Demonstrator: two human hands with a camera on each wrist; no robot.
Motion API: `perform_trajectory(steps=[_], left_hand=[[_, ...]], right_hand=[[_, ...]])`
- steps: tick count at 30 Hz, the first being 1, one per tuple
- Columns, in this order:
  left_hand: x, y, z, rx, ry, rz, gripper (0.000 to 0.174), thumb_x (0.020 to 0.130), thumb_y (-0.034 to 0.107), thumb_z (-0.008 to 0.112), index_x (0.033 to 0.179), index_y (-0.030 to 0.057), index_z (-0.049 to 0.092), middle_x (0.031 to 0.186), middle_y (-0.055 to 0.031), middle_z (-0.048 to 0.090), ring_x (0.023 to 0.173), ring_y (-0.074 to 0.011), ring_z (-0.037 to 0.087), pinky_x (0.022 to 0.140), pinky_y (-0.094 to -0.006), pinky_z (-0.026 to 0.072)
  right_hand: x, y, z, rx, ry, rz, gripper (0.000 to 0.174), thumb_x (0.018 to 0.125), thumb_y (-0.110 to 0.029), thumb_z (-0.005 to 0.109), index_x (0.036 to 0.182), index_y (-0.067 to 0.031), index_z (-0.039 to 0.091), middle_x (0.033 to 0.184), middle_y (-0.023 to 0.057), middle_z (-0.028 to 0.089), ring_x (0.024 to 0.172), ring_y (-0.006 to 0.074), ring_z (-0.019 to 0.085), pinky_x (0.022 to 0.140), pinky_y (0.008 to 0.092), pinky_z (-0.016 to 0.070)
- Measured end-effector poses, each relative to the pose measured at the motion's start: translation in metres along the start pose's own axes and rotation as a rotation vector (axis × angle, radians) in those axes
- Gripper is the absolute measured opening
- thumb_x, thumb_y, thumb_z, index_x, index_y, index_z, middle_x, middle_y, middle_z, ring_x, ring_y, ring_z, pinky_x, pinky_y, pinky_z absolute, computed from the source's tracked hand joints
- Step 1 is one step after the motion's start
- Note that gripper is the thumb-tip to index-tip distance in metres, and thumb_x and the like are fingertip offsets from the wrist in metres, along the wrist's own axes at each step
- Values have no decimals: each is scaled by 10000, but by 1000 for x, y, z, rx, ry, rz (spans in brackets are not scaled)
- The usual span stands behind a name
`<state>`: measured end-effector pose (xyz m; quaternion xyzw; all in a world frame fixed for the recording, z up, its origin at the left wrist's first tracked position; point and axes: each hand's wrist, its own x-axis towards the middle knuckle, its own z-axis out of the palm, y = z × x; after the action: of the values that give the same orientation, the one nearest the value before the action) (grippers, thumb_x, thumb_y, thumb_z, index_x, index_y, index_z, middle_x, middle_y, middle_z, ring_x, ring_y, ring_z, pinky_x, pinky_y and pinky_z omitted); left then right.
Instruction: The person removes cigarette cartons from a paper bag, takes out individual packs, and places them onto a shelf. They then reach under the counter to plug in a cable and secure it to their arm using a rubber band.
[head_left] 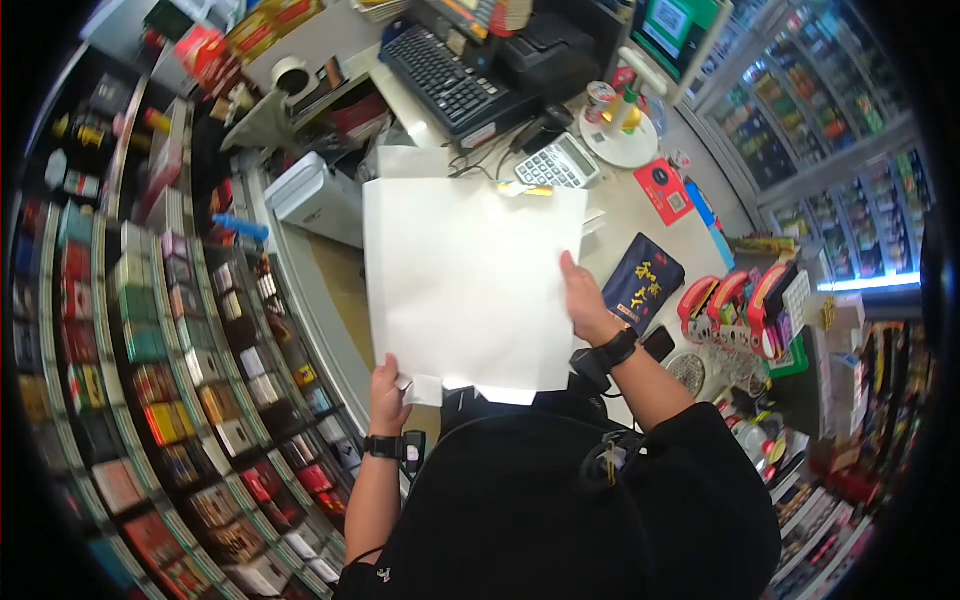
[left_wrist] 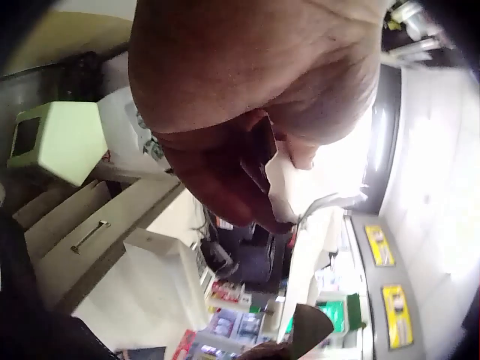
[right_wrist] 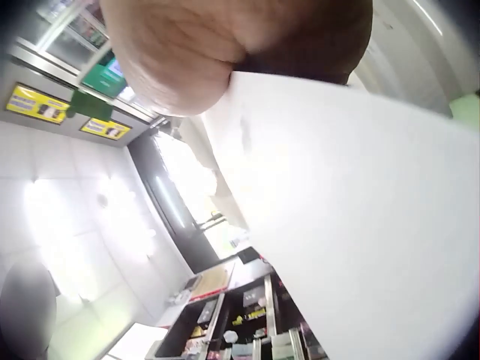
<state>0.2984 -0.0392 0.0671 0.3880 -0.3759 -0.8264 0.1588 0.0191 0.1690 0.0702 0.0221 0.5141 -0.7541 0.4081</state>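
Note:
A large sheet of white card (head_left: pixel 475 280) with flaps along its edges, like an unfolded box, spans the space in front of the body. Its lower left corner is gripped by my left hand (head_left: pixel 388 395), the thumb lying on top. My right hand (head_left: pixel 590 300) pinches the right edge about halfway up, thumb on the upper face and fingers hidden beneath. In the left wrist view the curled fingers (left_wrist: pixel 225 187) close round a card flap (left_wrist: pixel 281 180). The right wrist view shows the white panel (right_wrist: pixel 360 195) running out from under the palm (right_wrist: pixel 247 45).
Beyond the card are a keyboard (head_left: pixel 440 75), a calculator (head_left: pixel 557 163) and a round white stand (head_left: pixel 625 140). A dark blue pouch (head_left: pixel 643 280) lies right of my right hand, near red-handled items (head_left: pixel 735 305). Shelves of small boxes (head_left: pixel 165 370) line the left side.

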Motion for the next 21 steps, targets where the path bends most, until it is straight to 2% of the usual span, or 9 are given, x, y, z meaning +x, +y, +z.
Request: perform_trajectory(steps=[6, 9, 11, 12, 13, 14, 17, 19, 21], left_hand=[[116, -25, 71, 644, -165, -18, 460, 1036, 355, 413, 1042, -52, 628, 980, -74, 654, 906, -154, 595, 827, -274, 462], [147, -42, 138, 863, -418, 250, 432, 963, 349, 545, 1122, -51, 583, 1034, -116, 642, 919, -211, 602, 828, -324, 475], [152, -42, 179, 1602, -475, 1172, 626, 808, 343, 704, 1244, -56, 497, 1081, -167, 609, 930, -291, 607, 829, -379, 485], [158, -49, 186, 1590, -504, 1178, 626, 808, 343, 704, 1244, -56, 497, 1081, -167, 609, 930, -291, 607, 829, -379, 485], [167, -60, 189, 1738, -560, 939, 698, 747, 331, 742, 1265, -49, 470, 1103, -179, 593, 940, -321, 604, 823, -399, 493], [176, -71, 191, 1872, -607, 687, 778, 685, 319, 779, 1287, -42, 443, 1125, -190, 578, 950, -351, 600, 816, -419, 500], [216, -98, 174, 1804, -594, 622, 644, 690, 286, 777, 1162, -46, 491, 1022, -221, 602, 911, -399, 608, 762, -462, 510], [221, -94, 165, 1747, -582, 598, 596, 689, 278, 778, 1110, -49, 510, 978, -233, 612, 881, -419, 610, 745, -477, 507], [211, -74, 155, 1642, -530, 547, 518, 705, 258, 770, 1049, -47, 532, 904, -248, 633, 857, -438, 614, 744, -480, 501]], right_hand=[[-45, -60, -86, -354, 574, -393, 541, 1001, -423, 484, 595, -68, 527, 542, -70, 449, 476, 46, 371, 447, 286, 278], [-92, -67, -137, -533, 830, -512, 551, 1011, -409, 467, 614, -28, 506, 552, -53, 445, 510, 58, 375, 465, 288, 290], [-125, -70, -132, -568, 1010, -632, 539, 1019, -385, 455, 642, -3, 502, 571, -39, 451, 534, 74, 380, 478, 308, 298], [-137, -67, -125, -571, 1097, -707, 529, 1023, -372, 450, 657, 7, 500, 586, -30, 456, 550, 84, 384, 487, 319, 304], [-164, -46, -152, -679, 1098, -449, 499, 1027, -346, 444, 716, 36, 528, 619, -4, 500, 576, 95, 431, 522, 314, 354], [-177, -30, -153, -680, 1119, -448, 499, 1027, -346, 444, 716, 36, 528, 619, -4, 500, 576, 95, 431, 522, 314, 354], [-196, 5, -146, -703, 1199, -293, 459, 1029, -332, 434, 826, 54, 578, 696, 48, 574, 657, 100, 504, 611, 291, 423], [-189, 26, -137, -571, 1138, -423, 432, 1036, -310, 406, 1059, 77, 595, 929, 108, 664, 844, 123, 589, 769, 299, 467], [-169, 39, -134, -561, 1138, -467, 418, 1033, -298, 412, 1047, 78, 593, 924, 121, 667, 842, 153, 595, 773, 320, 469]])
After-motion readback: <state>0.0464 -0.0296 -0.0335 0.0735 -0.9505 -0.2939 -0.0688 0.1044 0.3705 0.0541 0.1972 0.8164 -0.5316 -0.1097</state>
